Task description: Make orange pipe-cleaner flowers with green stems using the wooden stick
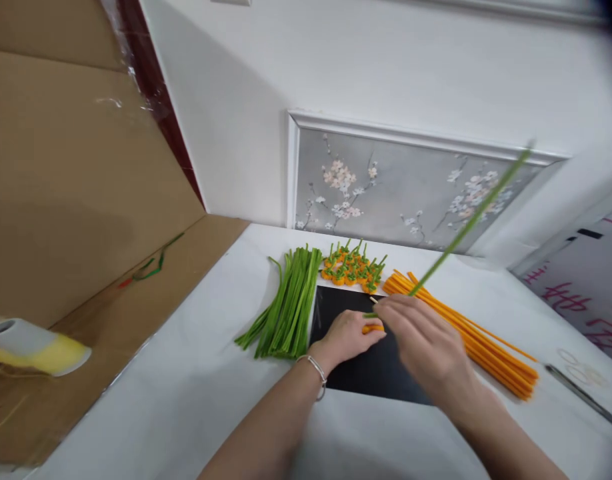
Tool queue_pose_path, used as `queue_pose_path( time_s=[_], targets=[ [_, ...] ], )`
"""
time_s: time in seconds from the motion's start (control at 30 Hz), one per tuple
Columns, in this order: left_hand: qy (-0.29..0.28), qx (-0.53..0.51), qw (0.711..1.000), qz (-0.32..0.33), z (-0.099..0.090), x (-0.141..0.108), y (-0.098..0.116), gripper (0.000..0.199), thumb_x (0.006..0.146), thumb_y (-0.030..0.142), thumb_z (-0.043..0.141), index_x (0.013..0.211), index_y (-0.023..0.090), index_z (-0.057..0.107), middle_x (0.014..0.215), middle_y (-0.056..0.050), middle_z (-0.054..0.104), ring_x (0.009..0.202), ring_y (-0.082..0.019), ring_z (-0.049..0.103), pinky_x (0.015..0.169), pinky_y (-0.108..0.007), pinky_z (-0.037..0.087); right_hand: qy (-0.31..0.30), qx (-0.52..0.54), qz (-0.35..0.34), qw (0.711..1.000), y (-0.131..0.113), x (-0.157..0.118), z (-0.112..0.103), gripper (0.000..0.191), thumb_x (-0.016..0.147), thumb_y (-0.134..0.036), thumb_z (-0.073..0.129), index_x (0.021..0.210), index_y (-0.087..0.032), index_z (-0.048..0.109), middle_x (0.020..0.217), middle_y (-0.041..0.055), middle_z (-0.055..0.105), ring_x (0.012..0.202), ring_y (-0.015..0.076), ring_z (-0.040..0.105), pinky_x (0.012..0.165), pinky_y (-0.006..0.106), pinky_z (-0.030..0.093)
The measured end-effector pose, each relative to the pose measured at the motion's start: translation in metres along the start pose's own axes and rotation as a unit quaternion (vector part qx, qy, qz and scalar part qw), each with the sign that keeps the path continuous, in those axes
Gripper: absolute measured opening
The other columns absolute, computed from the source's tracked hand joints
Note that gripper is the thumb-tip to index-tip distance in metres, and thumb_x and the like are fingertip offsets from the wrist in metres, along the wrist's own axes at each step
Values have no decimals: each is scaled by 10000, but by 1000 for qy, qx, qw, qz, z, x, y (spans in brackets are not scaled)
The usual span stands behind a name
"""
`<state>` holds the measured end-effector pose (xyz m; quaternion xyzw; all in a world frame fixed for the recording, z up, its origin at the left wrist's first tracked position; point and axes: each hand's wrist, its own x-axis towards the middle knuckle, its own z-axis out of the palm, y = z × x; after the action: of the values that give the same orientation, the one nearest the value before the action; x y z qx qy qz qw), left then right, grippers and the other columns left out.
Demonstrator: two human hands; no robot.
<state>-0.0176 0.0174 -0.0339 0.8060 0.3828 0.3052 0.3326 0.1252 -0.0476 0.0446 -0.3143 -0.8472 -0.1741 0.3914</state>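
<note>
Over a black mat [371, 373], my left hand [347, 337] is closed, pinching a small orange pipe-cleaner piece [372, 329]. My right hand [429, 343] is closed on a long green pipe cleaner [473, 220], which slants up to the right. A short green end shows between the two hands, beside the orange piece. The tip of a thin pale stick [373, 301] shows near my right fingers; how it is held is hidden. Behind the mat lies a cluster of small orange pumpkin-like shapes [353, 268] with green stems.
A bundle of green pipe cleaners [292, 307] lies left of the mat, an orange bundle [491, 347] right of it. Tweezers [583, 397] and pale rings [583, 369] lie far right. A yellow-and-white roll [46, 347] sits on cardboard at left. A wall bounds the white table [186, 400] behind.
</note>
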Motion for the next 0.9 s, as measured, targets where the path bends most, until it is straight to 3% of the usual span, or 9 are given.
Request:
queue_pose_path(
  time_s=[0.07,0.13,0.27,0.37,0.47,0.6,0.9],
  targets=[
    [-6,-44,999,8,-1,6,1,144,812,259,630,846,181,746,821,-26,739,762,-181,665,736,-267,484,-15,-90,91,992,19,-19,-14,298,940,-79,428,1030,-219,674,962,61,728,821,177,672,803,326,473],
    [-4,-89,996,5,-1,12,4,169,808,255,636,899,161,742,898,-45,746,825,-188,670,771,-263,495,-29,-111,152,982,33,-37,-20,257,953,-135,463,943,-233,701,795,19,733,639,132,659,724,292,449],
    [9,-157,987,-16,1,19,13,226,791,262,665,953,115,719,932,-84,740,862,-207,673,784,-279,519,-53,10,261,964,45,-60,-12,232,966,-224,451,1055,-235,665,851,32,726,712,159,683,661,264,497],
    [20,-184,982,-30,0,21,19,226,798,266,663,967,125,713,942,-80,734,853,-196,672,782,-281,526,-25,77,303,950,46,-67,-1,208,952,-213,463,1056,-216,643,885,42,720,778,173,691,696,266,535],
    [24,-199,979,-43,-3,20,23,223,805,271,658,969,132,716,931,-76,733,840,-187,670,783,-280,527,33,58,290,955,44,-70,7,142,934,-201,510,979,-192,645,818,50,705,728,180,667,672,283,528],
    [30,-231,969,-75,-7,21,22,230,784,274,680,963,136,726,927,-75,738,833,-182,670,803,-287,523,64,23,229,971,45,-74,11,145,911,-111,531,966,-189,641,810,48,703,674,172,617,632,296,499],
    [9,-176,982,-72,-7,25,24,211,776,259,678,949,151,731,934,-59,741,855,-190,668,812,-290,520,65,-8,213,975,45,-78,13,174,883,-62,566,990,-176,644,819,46,723,647,160,590,623,293,488]
  ],
)
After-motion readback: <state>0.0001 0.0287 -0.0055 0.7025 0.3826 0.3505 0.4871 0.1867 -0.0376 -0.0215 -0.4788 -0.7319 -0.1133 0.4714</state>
